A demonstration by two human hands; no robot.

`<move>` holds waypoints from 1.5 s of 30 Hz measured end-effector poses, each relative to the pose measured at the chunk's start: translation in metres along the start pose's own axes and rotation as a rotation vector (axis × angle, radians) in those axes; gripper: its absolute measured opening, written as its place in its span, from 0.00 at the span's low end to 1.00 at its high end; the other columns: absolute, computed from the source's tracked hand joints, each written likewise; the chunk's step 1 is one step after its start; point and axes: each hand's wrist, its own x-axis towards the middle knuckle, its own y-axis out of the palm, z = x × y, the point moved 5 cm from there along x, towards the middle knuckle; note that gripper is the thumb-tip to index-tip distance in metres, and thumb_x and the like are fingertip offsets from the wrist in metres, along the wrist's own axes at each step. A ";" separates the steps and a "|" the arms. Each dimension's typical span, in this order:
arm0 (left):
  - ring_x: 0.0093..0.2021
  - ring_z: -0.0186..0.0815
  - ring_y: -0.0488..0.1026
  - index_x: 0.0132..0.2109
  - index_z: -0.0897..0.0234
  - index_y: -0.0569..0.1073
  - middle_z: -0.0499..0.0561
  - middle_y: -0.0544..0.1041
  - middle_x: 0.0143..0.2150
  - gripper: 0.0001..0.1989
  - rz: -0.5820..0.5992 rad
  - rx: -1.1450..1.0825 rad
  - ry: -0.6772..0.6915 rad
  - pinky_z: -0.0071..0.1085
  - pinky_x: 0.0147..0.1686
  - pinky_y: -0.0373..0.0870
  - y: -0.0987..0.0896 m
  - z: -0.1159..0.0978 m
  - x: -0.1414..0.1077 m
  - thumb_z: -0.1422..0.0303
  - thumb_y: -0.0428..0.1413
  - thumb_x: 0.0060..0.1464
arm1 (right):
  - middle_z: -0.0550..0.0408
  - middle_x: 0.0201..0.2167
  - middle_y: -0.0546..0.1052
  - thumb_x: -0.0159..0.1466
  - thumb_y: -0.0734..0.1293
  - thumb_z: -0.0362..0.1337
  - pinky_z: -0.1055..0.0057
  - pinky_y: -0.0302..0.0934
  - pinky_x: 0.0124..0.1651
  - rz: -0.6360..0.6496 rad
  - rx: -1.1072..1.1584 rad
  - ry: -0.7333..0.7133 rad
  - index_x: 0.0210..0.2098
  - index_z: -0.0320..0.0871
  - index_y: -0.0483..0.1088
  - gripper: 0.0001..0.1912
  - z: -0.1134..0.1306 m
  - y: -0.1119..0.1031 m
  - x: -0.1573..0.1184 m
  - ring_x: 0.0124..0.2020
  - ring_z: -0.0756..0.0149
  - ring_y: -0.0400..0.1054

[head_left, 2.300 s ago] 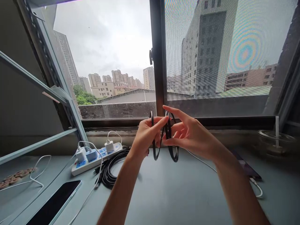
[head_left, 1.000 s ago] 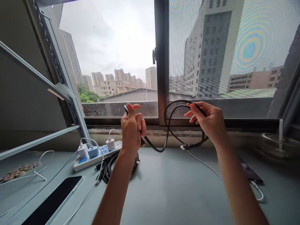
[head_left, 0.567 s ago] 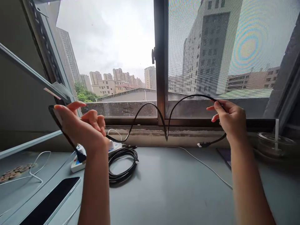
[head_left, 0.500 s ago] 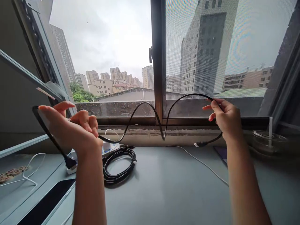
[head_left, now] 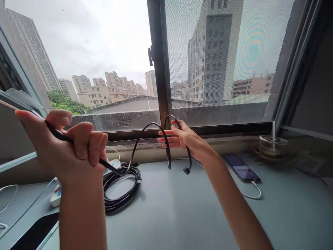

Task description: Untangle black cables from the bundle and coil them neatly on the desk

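Black cable [head_left: 168, 151] snakes sideways above the coil [head_left: 130, 197], left hand [head_left: 73, 149] clenched round it, right hand [head_left: 194, 140] loosely grasping; plug [head_left: 186, 171] hangs down.

We see a phone [head_left: 36, 227] cut off by the bottom edge, a power strip [head_left: 55, 196] partly hidden behind our left wrist [head_left: 80, 178].

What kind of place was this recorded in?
Probably a desk by a window in an upper-floor room: a sliding window overlooks rooftops and towers, and a phone and power strip sit on the desktop.
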 end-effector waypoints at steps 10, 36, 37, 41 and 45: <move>0.07 0.25 0.37 0.23 0.61 0.55 0.39 0.45 0.08 0.26 0.071 -0.001 0.162 0.26 0.10 0.33 -0.002 0.005 -0.008 0.59 0.30 0.67 | 0.61 0.22 0.76 0.61 0.64 0.40 0.78 0.40 0.14 -0.135 -0.151 -0.200 0.53 0.41 0.60 0.22 0.027 -0.001 -0.015 0.11 0.80 0.45; 0.14 0.29 0.63 0.28 0.63 0.75 0.46 0.67 0.12 0.18 0.686 0.577 0.028 0.23 0.16 0.58 0.036 0.056 -0.028 0.52 0.56 0.53 | 0.56 0.31 0.80 0.55 0.60 0.25 0.74 0.57 0.22 -0.296 -0.828 -0.532 0.44 0.45 0.76 0.22 0.054 -0.013 -0.040 0.21 0.72 0.65; 0.16 0.30 0.66 0.32 0.62 0.76 0.46 0.69 0.15 0.14 0.668 0.594 0.072 0.24 0.19 0.61 0.035 0.051 -0.027 0.55 0.59 0.50 | 0.56 0.31 0.80 0.55 0.60 0.26 0.75 0.53 0.20 -0.324 -0.780 -0.524 0.44 0.45 0.76 0.21 0.056 -0.016 -0.040 0.19 0.74 0.61; 0.37 0.36 0.75 0.45 0.58 0.73 0.50 0.77 0.36 0.22 0.460 0.597 0.296 0.28 0.34 0.70 0.035 0.042 -0.029 0.61 0.67 0.41 | 0.57 0.31 0.79 0.56 0.62 0.28 0.75 0.47 0.16 -0.415 -0.585 -0.602 0.44 0.48 0.76 0.20 0.066 -0.019 -0.050 0.15 0.77 0.53; 0.49 0.38 0.71 0.50 0.58 0.69 0.51 0.75 0.46 0.31 0.268 0.611 0.312 0.30 0.45 0.68 0.036 0.065 -0.031 0.63 0.69 0.36 | 0.58 0.31 0.77 0.57 0.63 0.30 0.72 0.49 0.17 -0.518 -0.451 -0.753 0.43 0.52 0.75 0.18 0.075 -0.016 -0.064 0.15 0.76 0.54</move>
